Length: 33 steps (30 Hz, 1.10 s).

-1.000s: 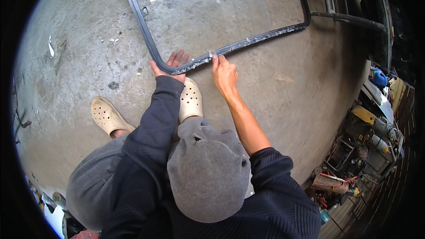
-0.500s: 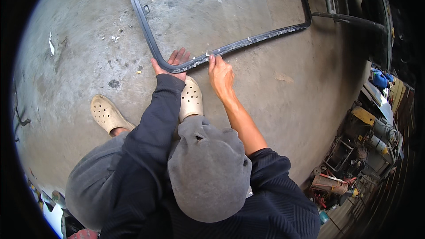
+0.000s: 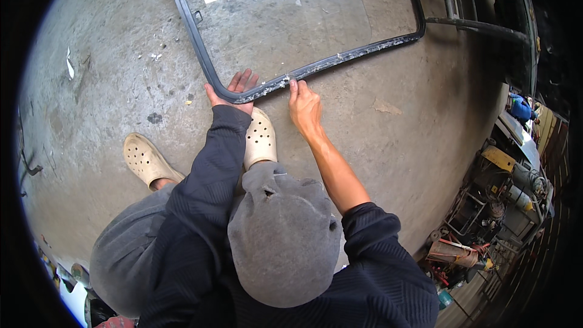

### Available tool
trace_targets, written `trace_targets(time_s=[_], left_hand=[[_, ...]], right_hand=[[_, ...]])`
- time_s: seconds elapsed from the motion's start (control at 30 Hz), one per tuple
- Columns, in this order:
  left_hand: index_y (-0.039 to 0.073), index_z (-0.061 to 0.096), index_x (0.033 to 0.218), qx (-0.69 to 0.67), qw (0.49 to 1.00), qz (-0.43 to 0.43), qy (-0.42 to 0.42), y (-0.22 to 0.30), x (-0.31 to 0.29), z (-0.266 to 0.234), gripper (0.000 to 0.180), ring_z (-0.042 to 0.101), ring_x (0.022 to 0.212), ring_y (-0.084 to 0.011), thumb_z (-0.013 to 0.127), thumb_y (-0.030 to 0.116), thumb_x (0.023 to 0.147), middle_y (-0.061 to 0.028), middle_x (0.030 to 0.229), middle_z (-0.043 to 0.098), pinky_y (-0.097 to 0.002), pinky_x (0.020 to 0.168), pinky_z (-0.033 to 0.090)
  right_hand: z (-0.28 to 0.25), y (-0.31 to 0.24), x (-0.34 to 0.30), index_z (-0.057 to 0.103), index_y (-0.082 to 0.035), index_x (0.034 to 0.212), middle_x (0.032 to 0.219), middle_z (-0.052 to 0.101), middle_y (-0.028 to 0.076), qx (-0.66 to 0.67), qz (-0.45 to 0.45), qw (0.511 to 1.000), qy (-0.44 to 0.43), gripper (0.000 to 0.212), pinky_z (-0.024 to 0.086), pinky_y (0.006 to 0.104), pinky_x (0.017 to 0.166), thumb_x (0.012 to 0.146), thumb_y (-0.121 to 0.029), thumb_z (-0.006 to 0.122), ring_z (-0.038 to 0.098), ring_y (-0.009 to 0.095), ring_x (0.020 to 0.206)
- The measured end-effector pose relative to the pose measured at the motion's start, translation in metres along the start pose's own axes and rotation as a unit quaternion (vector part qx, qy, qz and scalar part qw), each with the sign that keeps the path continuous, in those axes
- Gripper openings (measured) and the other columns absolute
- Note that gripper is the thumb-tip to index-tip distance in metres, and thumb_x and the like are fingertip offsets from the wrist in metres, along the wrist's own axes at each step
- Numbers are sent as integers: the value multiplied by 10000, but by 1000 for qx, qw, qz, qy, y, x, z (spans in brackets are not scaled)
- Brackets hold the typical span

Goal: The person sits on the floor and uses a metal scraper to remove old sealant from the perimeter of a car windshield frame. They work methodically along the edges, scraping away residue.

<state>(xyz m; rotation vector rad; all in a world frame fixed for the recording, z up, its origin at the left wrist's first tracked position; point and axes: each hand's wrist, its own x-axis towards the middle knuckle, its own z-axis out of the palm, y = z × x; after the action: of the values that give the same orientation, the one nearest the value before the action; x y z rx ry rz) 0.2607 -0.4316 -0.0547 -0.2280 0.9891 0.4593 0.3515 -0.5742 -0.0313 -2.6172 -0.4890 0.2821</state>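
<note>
A dark-framed window (image 3: 195, 39) with clear glass slants across the upper middle. Whitish, flaky residue (image 3: 276, 82) clings along its near edge. My left hand (image 3: 245, 79) cups the near left corner from underneath, its fingers showing through the pane and its thumb outside the frame. Farther right on that same edge, my right hand (image 3: 305, 104) is closed in a pinch, thumb and fingertips against the rim. Whatever sits between those fingertips is too small to make out.
Beige clogs (image 3: 260, 136) are on my feet, one just below the window corner. A dark metal bar (image 3: 477, 25) reaches toward the window's right corner. Tools and machinery (image 3: 464, 249) crowd the lower right. A white scrap (image 3: 70, 64) lies on the concrete floor at left.
My right hand has slid slightly rightward along the near edge, still pinched. The left hand keeps its place under the corner. The whole view has shifted a little.
</note>
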Motion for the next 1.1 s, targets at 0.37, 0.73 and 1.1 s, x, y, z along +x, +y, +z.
trace_targets(time_s=[0.37, 0.73, 1.1], left_hand=[[-78, 435, 1142, -15, 1000, -6, -2, -1, 2, -3, 933, 410, 1216, -471, 325, 783, 799, -297, 1257, 471, -585, 1061, 259], [-78, 466, 1108, -12, 1000, -7, 5, -1, 0, 0, 911, 401, 1225, -463, 308, 770, 815, -296, 1235, 492, -575, 1056, 274], [-81, 418, 1157, -11, 1000, -3, -2, -1, -3, 1, 913, 405, 1210, -478, 330, 762, 817, -299, 1261, 455, -565, 1060, 276]], right_hand=[[2, -1, -5, 547, -10, 776, 726, 607, 251, -1, 64, 997, 38, 336, 445, 519, 564, 949, -292, 491, 584, 458, 665], [-2, -18, -10, 600, -4, 751, 665, 601, 250, -10, 76, 997, -15, 487, 449, 494, 568, 920, -449, 495, 603, 436, 635], [-2, -33, -10, 653, -40, 788, 706, 612, 266, 2, 136, 991, -8, 518, 466, 505, 595, 893, -523, 499, 611, 446, 662]])
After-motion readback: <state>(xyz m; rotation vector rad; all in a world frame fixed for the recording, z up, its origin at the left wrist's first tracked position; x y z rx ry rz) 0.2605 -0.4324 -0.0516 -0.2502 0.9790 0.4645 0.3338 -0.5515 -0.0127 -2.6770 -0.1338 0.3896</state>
